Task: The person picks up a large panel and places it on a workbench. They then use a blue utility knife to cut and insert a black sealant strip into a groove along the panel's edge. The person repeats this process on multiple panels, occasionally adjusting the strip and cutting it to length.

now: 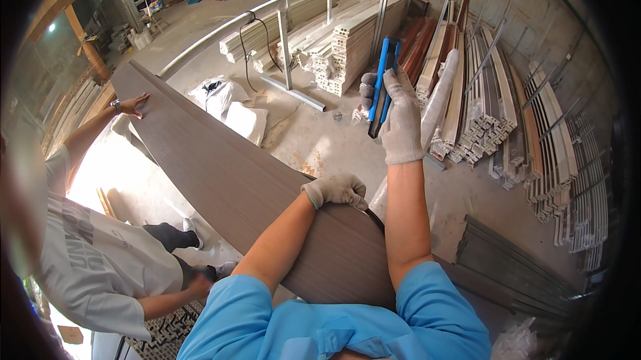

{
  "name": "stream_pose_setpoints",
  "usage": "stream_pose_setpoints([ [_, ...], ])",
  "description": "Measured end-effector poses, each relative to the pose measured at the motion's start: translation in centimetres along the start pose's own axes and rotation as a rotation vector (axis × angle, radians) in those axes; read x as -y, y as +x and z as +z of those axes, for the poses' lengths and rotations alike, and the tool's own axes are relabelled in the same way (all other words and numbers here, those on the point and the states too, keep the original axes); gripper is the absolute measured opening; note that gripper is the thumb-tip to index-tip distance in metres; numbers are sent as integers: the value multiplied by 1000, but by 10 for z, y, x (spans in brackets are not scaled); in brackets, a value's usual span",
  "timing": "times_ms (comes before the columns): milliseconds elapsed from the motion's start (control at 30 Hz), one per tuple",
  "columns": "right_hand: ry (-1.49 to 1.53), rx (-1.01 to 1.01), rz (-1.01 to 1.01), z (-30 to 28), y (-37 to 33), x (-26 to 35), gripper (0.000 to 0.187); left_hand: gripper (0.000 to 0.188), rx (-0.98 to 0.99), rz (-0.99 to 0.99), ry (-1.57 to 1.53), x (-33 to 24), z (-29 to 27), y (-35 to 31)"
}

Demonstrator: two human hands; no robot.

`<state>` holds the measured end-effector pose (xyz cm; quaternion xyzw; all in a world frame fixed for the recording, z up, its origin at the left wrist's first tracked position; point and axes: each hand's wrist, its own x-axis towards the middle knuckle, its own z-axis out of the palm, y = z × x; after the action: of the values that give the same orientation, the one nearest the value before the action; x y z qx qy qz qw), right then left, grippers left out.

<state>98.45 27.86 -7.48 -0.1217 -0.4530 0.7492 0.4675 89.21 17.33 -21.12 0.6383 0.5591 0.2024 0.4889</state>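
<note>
A long brown wood-grain panel [234, 170] stretches from my waist toward the far left. My left hand [336, 191], in a pale work glove, is closed over its right edge, with the fingertips curled down. Dark edging [376, 220] shows along the panel just past those fingers. Raised above the floor, my right hand [402, 120], gloved too, is wrapped round a blue and black hand tool [380, 90]. Grey fingertips show on the tool's far side. The tool is held upright, apart from the panel; its exact kind cannot be made out.
At left, a co-worker [100, 260] rests a bare hand [133, 105] on the panel's far end. Stacked white profiles [347, 53] stand ahead, with bundled profiles [487, 120] along the right wall. A metal frame [287, 60] and white sacks [230, 106] sit on the floor beyond the panel.
</note>
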Motion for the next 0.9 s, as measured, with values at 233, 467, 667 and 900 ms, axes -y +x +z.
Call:
stream_pose_setpoints([
  [233,-120,204,51,26,-29,-16,30,25,-19,70,34,26,7,13],
  [467,-789,551,-28,40,-85,-70,39,32,-302,267,102,58,10,17],
  [667,-1413,604,-873,27,-91,-110,45,30,-114,101,11,30,4,1],
  [900,-1303,508,-1039,18,-94,-114,46,28,-14,33,-13,11,9,0],
])
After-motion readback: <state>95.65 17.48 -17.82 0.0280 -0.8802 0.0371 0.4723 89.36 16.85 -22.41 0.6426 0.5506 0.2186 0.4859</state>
